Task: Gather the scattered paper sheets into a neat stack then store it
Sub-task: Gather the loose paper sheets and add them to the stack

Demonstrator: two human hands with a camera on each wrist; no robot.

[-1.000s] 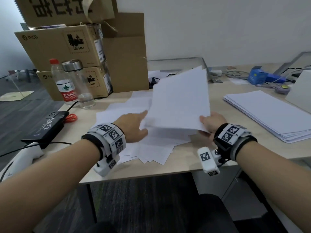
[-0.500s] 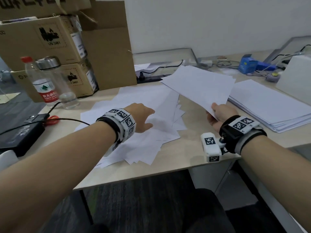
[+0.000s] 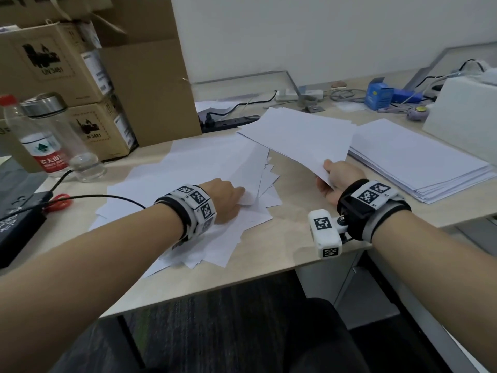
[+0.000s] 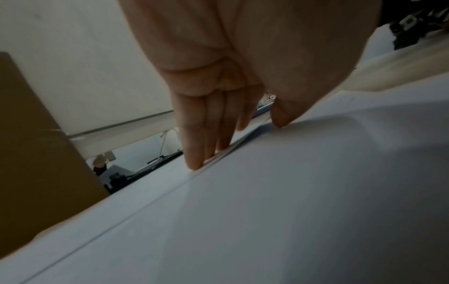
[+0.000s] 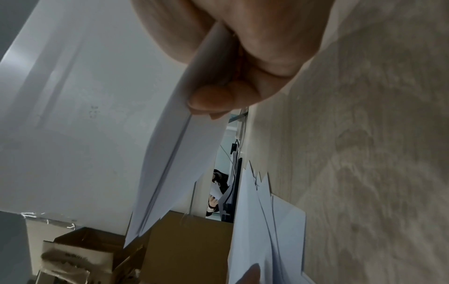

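Right grip (image 3: 336, 181): clamped on sheaf (image 3: 301, 135), raised off surface (image 3: 290, 238). Left grip (image 3: 226, 196): fingers straight, apparently unclenched, tips touching scattered sheets (image 3: 209, 162).

Matt white paper sheets (image 3: 204, 168), pale wood-grain desk (image 3: 282, 243), brown cardboard boxes (image 3: 145, 76), clear plastic bottle (image 3: 37, 138)
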